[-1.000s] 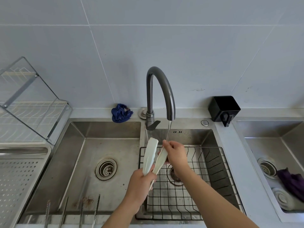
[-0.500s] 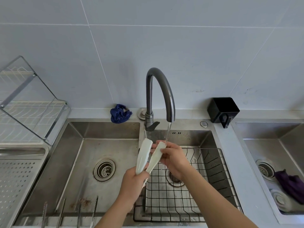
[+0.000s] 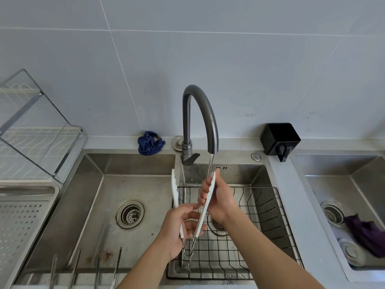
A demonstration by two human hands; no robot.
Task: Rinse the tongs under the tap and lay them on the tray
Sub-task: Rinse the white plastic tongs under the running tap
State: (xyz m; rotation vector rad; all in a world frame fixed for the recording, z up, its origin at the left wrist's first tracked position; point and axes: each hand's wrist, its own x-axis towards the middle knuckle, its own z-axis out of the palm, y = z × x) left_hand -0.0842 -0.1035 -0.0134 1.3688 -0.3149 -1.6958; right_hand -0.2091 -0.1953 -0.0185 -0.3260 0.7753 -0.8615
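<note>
Spreading since half a second ago, the tongs (image 3: pixel 175 190) are now standing with their two white arms well apart, where they were nearly together, and the right arm's tip is sitting in the water.

Far left, the perforated tray (image 3: pixel 23 226) is lying beside the left basin (image 3: pixel 100 205), well apart from the tongs; we are judging it to be where they go once they are rinsed. Our left hand (image 3: pixel 181 232) is curling its fingers round the lower part of the left arm, near the metal hinge end, and holding the tongs tips-up. Our right hand (image 3: pixel 218 201) is wrapping its fingers round the right arm just below its tip. That tip is meeting the stream (image 3: pixel 211 163) falling from the tap (image 3: pixel 200 122).

To rinse well, we are probably wanting to slide the right fingers along the wet arm and turn its inner face to the water. The left arm, at present outside the stream, then needs the same treatment. We are also keeping the firm hold near the hinge, since wet plastic is likely slippery. Working above the wire basket (image 3: pixel 270 222) is letting drips fall into the sink.
</note>
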